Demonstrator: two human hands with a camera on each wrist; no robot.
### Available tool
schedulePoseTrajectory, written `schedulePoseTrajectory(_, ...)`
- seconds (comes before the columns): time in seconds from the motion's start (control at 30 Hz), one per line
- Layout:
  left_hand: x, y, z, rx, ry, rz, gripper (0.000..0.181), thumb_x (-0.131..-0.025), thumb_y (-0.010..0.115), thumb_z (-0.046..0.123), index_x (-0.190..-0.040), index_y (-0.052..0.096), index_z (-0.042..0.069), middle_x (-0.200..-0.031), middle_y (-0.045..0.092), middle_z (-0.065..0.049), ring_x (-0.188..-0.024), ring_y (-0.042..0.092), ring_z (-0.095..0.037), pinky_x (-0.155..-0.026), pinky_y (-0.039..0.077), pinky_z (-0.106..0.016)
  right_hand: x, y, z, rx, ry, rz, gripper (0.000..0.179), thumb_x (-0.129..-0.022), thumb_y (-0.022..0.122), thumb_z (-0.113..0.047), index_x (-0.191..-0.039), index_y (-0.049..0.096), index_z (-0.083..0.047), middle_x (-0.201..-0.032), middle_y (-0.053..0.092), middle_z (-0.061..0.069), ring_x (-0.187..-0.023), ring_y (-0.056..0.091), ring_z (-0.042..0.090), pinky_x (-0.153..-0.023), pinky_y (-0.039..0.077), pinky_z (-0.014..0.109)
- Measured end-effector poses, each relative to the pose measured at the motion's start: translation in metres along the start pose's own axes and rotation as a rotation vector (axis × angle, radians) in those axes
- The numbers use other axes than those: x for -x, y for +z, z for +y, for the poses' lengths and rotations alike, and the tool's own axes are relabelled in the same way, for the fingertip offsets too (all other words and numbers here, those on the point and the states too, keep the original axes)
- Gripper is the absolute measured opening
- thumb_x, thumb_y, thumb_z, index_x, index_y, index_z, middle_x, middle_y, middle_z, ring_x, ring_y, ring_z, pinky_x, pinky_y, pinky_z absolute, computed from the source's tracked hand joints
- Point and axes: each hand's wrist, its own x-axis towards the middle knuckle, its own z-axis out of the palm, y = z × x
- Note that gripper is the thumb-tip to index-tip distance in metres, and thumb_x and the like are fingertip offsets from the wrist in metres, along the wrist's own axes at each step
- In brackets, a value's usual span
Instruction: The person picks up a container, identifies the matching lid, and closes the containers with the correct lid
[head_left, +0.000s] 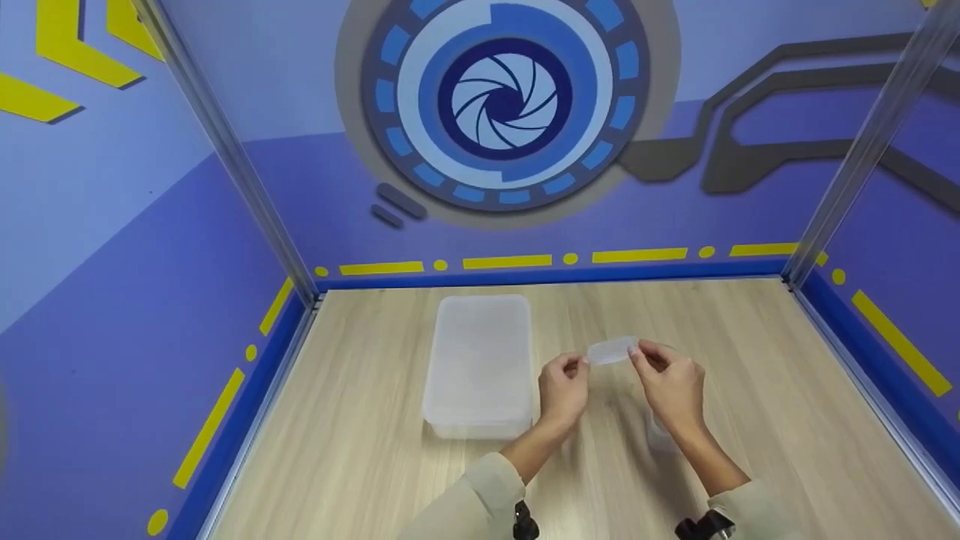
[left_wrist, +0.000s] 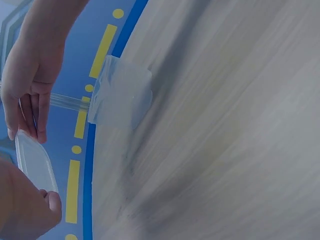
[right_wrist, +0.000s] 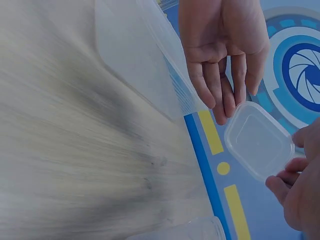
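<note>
A small translucent plastic lid (head_left: pixel 611 349), rectangular with rounded corners, is held up above the table between both hands. My left hand (head_left: pixel 564 390) pinches its left end at the edge. At the opposite end, my right hand (head_left: pixel 673 381) grips the lid between thumb and fingers. The right wrist view shows the lid's (right_wrist: pixel 260 142) flat face and raised rim. Below the right hand stands a small clear plastic container (head_left: pixel 660 435), partly hidden by that hand and wrist; the left wrist view shows more of this container (left_wrist: pixel 122 95).
A large translucent storage box (head_left: pixel 480 360) with its lid on stands left of the left hand on the wooden table (head_left: pixel 360 390). Printed blue and purple panels (head_left: pixel 300 195) with metal frame posts (head_left: pixel 232 157) enclose the back and sides.
</note>
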Motion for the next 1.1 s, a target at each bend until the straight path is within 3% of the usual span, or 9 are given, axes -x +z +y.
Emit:
schedulePoseTrajectory(0.17,0.0,0.005,-0.006,-0.049,0.099,0.014,0.015,-0.1,0.072,0.008,-0.112,0.077,0.001,-0.103,0.073,0.0,-0.098,0.07,-0.012,-0.087,0.058,-0.026,0.003,-0.006,-0.002,0.005,0.045,-0.008,0.027,-0.101,0.074,-0.012,-0.119,0.076,0.007,-0.109,0.077,0.023,-0.098,0.076,0.038,-0.073,0.046,0.001)
schedulePoseTrajectory(0.33,-0.004,0.01,-0.009,-0.075,0.151,0.025,0.011,-0.098,0.074,0.007,-0.105,0.079,0.001,-0.095,0.074,0.001,-0.088,0.069,-0.008,-0.08,0.058,-0.024,0.004,-0.009,-0.003,-0.001,0.089,-0.01,0.029,-0.101,0.071,-0.01,-0.123,0.074,0.008,-0.116,0.075,0.025,-0.106,0.075,0.041,-0.077,0.046,0.001)
schedulePoseTrajectory(0.5,-0.006,0.013,-0.01,-0.048,0.093,0.005,0.007,-0.095,0.076,0.003,-0.101,0.079,0.002,-0.087,0.073,0.004,-0.078,0.064,-0.002,-0.073,0.056,-0.021,0.005,-0.012,-0.001,0.018,0.123,-0.01,0.027,-0.1,0.069,-0.004,-0.123,0.073,0.009,-0.118,0.074,0.026,-0.106,0.074,0.041,-0.076,0.045,0.0)
schedulePoseTrajectory(0.8,-0.007,0.019,-0.002,0.072,-0.05,-0.076,0.017,-0.093,0.074,-0.004,-0.11,0.074,-0.001,-0.085,0.07,0.001,-0.071,0.07,-0.009,-0.065,0.059,-0.023,0.001,-0.021,0.004,0.095,0.135,0.022,0.017,-0.099,0.071,-0.003,-0.114,0.077,0.004,-0.107,0.076,0.021,-0.095,0.072,0.032,-0.071,0.043,0.003)
schedulePoseTrajectory(1.1,-0.003,0.027,0.004,0.053,-0.075,-0.095,0.017,-0.092,0.078,-0.001,-0.107,0.074,0.003,-0.078,0.067,0.003,-0.067,0.068,-0.007,-0.062,0.055,-0.021,-0.004,-0.035,0.014,0.179,0.124,0.023,0.009,-0.097,0.074,-0.004,-0.104,0.078,-0.001,-0.097,0.077,0.015,-0.085,0.068,0.022,-0.067,0.043,0.007)
